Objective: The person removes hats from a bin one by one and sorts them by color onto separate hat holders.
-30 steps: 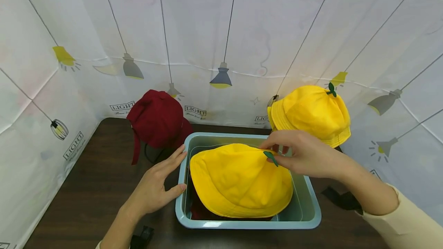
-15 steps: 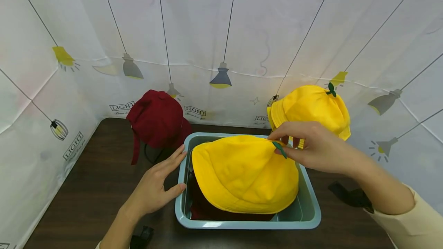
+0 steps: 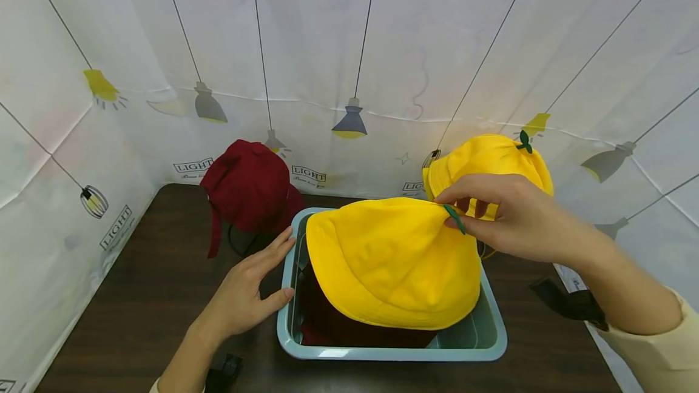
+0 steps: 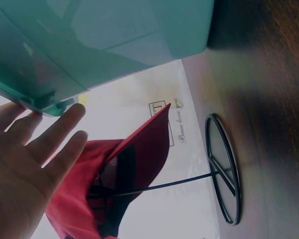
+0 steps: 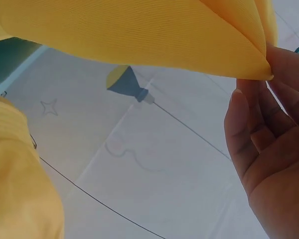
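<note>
My right hand (image 3: 508,217) pinches a yellow bucket hat (image 3: 388,259) at its crown, beside a small green leaf sprout (image 3: 454,218). The hat hangs tilted over a light blue plastic bin (image 3: 404,354), its brim toward the left. In the right wrist view, thumb and fingers hold the gathered yellow cloth (image 5: 189,40). Dark red cloth (image 3: 349,326) lies inside the bin under the hat; its shape is mostly hidden. My left hand (image 3: 248,287) rests with extended fingers on the bin's left rim, and the left wrist view shows the fingertips at that rim (image 4: 55,107).
A dark red cap (image 3: 248,187) sits on a black wire stand (image 4: 224,169) behind the bin's left corner. Another yellow hat (image 3: 491,159) with a sprout stands at the back right, partly behind my right hand. A printed curtain (image 3: 306,47) borders the dark wooden table (image 3: 131,320).
My right hand has raised the yellow hat up and slightly to the right, showing more dark red cloth in the bin. The left hand has stayed on the rim.
</note>
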`<state>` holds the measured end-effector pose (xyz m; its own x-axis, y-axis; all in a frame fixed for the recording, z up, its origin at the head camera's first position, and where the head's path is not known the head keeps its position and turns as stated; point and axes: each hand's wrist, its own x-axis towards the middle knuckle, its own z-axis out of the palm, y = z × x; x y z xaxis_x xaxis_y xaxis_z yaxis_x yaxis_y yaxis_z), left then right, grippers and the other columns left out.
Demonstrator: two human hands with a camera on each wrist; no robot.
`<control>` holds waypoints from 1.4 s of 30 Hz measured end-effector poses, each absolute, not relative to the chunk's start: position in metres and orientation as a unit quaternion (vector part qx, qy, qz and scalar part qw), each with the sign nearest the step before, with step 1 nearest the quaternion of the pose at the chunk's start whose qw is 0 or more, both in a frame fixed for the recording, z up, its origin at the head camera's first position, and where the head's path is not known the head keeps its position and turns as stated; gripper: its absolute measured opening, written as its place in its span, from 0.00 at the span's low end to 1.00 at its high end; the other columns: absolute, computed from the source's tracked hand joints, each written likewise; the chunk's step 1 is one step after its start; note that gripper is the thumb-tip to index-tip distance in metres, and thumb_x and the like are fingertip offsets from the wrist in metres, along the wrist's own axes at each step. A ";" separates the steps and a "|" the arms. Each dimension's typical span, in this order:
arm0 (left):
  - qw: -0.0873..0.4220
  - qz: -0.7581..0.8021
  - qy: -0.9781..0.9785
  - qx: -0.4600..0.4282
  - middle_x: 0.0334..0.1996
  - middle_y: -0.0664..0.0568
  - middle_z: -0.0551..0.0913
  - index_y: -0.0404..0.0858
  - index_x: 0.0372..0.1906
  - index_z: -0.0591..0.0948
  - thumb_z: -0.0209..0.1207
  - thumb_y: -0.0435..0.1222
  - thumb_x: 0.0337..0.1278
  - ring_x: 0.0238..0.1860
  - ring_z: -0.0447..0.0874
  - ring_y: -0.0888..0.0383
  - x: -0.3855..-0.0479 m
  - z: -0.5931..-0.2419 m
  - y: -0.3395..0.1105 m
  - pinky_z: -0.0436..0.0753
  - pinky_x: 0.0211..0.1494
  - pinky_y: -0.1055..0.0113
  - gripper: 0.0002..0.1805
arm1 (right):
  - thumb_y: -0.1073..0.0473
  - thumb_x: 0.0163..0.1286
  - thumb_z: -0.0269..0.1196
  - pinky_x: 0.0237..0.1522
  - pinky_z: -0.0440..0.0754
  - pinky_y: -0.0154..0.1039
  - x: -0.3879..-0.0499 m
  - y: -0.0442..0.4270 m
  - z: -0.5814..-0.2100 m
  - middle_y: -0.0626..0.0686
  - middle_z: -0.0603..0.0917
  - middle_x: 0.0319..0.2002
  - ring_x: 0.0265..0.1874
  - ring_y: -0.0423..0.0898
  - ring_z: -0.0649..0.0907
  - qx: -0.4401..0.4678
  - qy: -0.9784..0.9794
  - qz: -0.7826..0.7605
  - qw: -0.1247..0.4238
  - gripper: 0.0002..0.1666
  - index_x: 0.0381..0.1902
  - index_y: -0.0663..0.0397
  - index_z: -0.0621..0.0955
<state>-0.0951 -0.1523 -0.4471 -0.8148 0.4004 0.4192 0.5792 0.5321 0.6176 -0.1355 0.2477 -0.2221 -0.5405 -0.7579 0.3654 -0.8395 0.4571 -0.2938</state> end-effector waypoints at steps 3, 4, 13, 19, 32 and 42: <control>0.107 -0.394 -0.869 -0.280 0.82 0.55 0.61 0.44 0.81 0.66 0.65 0.43 0.63 0.75 0.70 0.46 -0.095 -0.447 -0.152 0.74 0.69 0.36 0.42 | 0.83 0.47 0.75 0.35 0.80 0.26 -0.135 0.248 -0.219 0.41 0.87 0.43 0.36 0.36 0.79 0.479 -0.842 0.229 0.098 0.33 0.49 0.51 0.87; 0.106 -0.395 -0.869 -0.280 0.82 0.55 0.61 0.44 0.81 0.65 0.65 0.43 0.63 0.75 0.70 0.46 -0.095 -0.447 -0.152 0.74 0.69 0.37 0.42 | 0.83 0.47 0.75 0.35 0.80 0.26 -0.135 0.248 -0.217 0.42 0.87 0.43 0.36 0.36 0.79 0.481 -0.840 0.230 0.101 0.33 0.49 0.51 0.87; 0.107 -0.396 -0.868 -0.278 0.82 0.55 0.61 0.45 0.81 0.66 0.65 0.44 0.64 0.75 0.70 0.45 -0.095 -0.447 -0.153 0.74 0.68 0.35 0.42 | 0.82 0.43 0.77 0.37 0.80 0.24 -0.137 0.255 -0.206 0.44 0.88 0.42 0.35 0.37 0.79 0.485 -0.836 0.225 0.120 0.34 0.48 0.53 0.88; 0.108 -0.395 -0.867 -0.283 0.82 0.55 0.61 0.44 0.81 0.66 0.65 0.43 0.64 0.76 0.70 0.46 -0.096 -0.447 -0.152 0.74 0.68 0.35 0.41 | 0.85 0.40 0.76 0.38 0.80 0.23 -0.140 0.265 -0.200 0.45 0.88 0.42 0.36 0.37 0.80 0.475 -0.844 0.210 0.133 0.37 0.49 0.54 0.88; 0.111 -0.390 -0.867 -0.289 0.82 0.56 0.60 0.44 0.82 0.65 0.66 0.43 0.64 0.77 0.68 0.50 -0.096 -0.445 -0.153 0.73 0.70 0.37 0.42 | 0.82 0.45 0.77 0.40 0.78 0.18 -0.145 0.289 -0.185 0.47 0.88 0.37 0.35 0.32 0.78 0.399 -0.885 0.156 0.185 0.29 0.46 0.57 0.89; 0.113 -0.389 -0.868 -0.287 0.82 0.54 0.61 0.44 0.81 0.65 0.65 0.43 0.64 0.76 0.69 0.47 -0.095 -0.447 -0.153 0.75 0.68 0.35 0.41 | 0.87 0.47 0.73 0.42 0.76 0.16 -0.155 0.298 -0.177 0.43 0.87 0.39 0.36 0.31 0.78 0.357 -0.900 0.158 0.196 0.30 0.47 0.61 0.89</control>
<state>-0.0954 -0.1528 -0.4474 -0.8099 0.4101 0.4193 0.5859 0.5321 0.6112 -0.1551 0.2979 -0.1767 -0.6686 -0.5796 0.4659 -0.7036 0.6959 -0.1441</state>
